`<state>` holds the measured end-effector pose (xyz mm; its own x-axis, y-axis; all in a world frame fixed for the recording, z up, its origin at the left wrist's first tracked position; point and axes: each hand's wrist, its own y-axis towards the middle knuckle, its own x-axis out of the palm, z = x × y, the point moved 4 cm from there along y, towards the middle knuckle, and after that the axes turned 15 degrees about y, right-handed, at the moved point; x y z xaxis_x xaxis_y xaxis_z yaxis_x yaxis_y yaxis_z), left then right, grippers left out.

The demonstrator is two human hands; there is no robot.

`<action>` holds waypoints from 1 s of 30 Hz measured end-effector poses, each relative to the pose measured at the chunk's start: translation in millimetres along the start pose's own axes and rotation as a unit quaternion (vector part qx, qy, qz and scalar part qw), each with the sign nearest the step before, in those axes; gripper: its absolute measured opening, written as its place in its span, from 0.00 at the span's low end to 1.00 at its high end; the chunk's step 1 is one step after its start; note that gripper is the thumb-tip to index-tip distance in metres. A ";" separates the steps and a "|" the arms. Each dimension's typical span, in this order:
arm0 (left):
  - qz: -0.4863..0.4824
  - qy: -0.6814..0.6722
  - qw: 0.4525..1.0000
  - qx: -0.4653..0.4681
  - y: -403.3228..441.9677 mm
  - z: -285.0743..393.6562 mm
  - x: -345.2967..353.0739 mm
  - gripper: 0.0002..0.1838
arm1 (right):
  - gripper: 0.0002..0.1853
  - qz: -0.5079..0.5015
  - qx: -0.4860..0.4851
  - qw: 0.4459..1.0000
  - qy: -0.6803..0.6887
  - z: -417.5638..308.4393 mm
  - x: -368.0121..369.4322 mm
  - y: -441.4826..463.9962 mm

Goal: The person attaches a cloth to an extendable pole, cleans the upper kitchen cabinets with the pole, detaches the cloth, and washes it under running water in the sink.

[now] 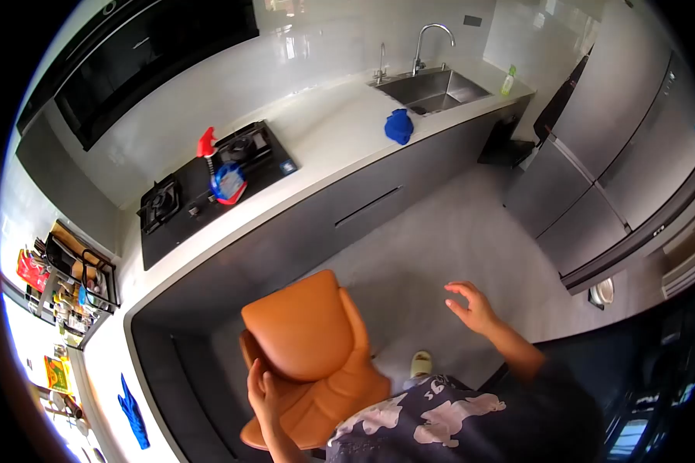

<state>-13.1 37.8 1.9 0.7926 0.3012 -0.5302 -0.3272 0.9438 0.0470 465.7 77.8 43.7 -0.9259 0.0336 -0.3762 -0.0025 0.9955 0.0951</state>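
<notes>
patterned clothing (448,420); left fingers (255,373), right fingers (462,288) loosely apart; pale counter (340,131) flanks grey floor (455,224).

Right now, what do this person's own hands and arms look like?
The left hand and right hand are ungloved, with no cables visible. The right forearm leaves a dark sleeve; the left forearm shows bare to the picture's edge. The clothing is dark with a pale print.

Chair (301,328) before the counter (332,127), spray bottle (228,182) on the stove (174,228).
</notes>
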 end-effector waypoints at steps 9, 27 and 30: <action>-0.191 0.132 0.963 0.135 34.5 239.7 274.9 0.17 | 0.15 0.212 0.061 0.974 -0.045 109.2 -253.6 -72.1; -0.137 0.293 0.924 0.204 432.1 399.1 697.5 0.26 | 0.13 0.336 0.143 0.931 0.024 172.0 -388.7 160.1; -0.089 0.385 0.897 0.197 470.9 391.3 735.3 0.25 | 0.15 0.266 0.120 0.955 -0.047 165.3 -409.3 232.1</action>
<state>617.0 756.9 -34.6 0.1736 0.0999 -0.9797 0.0964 0.9883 0.1179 906.5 309.8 67.4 -0.7337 0.5370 -0.4163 0.5560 0.8267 0.0865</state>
